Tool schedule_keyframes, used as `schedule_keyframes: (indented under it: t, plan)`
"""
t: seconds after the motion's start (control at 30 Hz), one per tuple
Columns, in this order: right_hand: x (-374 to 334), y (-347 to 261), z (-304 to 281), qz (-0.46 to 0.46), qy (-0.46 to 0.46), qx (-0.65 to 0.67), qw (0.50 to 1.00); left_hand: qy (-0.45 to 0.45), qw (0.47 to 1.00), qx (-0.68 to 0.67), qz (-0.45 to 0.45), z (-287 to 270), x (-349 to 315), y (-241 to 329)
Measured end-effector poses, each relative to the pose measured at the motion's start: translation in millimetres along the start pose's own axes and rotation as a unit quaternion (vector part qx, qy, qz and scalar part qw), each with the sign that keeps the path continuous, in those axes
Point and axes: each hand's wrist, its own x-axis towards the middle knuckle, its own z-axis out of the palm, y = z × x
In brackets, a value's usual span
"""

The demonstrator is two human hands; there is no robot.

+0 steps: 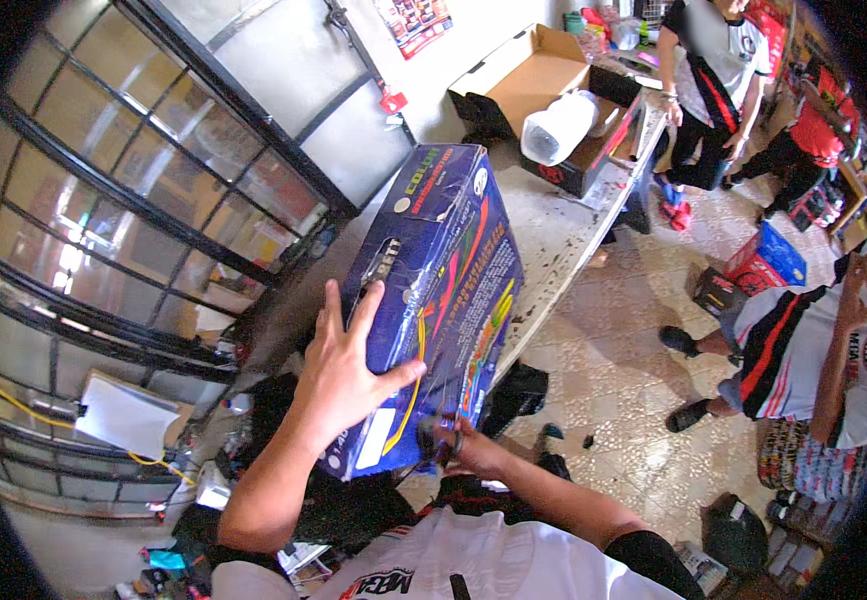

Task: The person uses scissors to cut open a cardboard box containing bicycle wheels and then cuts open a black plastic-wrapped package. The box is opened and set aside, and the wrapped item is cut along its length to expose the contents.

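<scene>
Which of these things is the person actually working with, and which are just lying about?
Likely part of the job:
Blue box, with left hand spread on it and right hand at its lower end

Apparently just lying about:
Open carton with a white wrapped bundle, on the table
Blue-and-red box on the floor

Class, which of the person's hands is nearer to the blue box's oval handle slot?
Left. The left hand lies spread on the blue box, fingertips close to the oval handle slot. The right hand is farther away, by the box's lower end.
</scene>
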Motion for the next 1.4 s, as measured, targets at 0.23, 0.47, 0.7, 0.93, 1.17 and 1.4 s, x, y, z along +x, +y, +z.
schedule_keyframes:
  t: [0.23,0.47,0.7,0.93,1.17,1.4]
  plan:
    - [35.4,-38.8,-29.7,-0.086,0.081,0.107,0.987,0.016,0.998,-0.059,0.029,-0.5,1.3,-16.1]
    - [51.3,-42.6,-34.8,-0.100,0.045,0.101,0.989,0.034,0.990,-0.130,0.043,-5.5,0.0,19.0]
    - [46.8,-31.8,-48.0,-0.084,0.019,0.128,0.988,0.018,0.990,-0.132,0.041,-11.5,-0.4,30.7]
    - [-32.9,-50.6,-57.8,-0.279,0.171,-0.219,0.919,0.061,0.994,-0.078,0.039,12.6,-18.6,31.4]
    - [-131.2,-46.4,-47.5,-0.168,-0.434,0.097,0.880,0.078,0.988,-0.135,0.019,17.6,-24.1,34.9]
    - [-99.8,-48.3,-17.7,-0.174,-0.530,0.282,0.781,0.076,0.988,-0.134,0.031,16.9,-30.6,47.4]
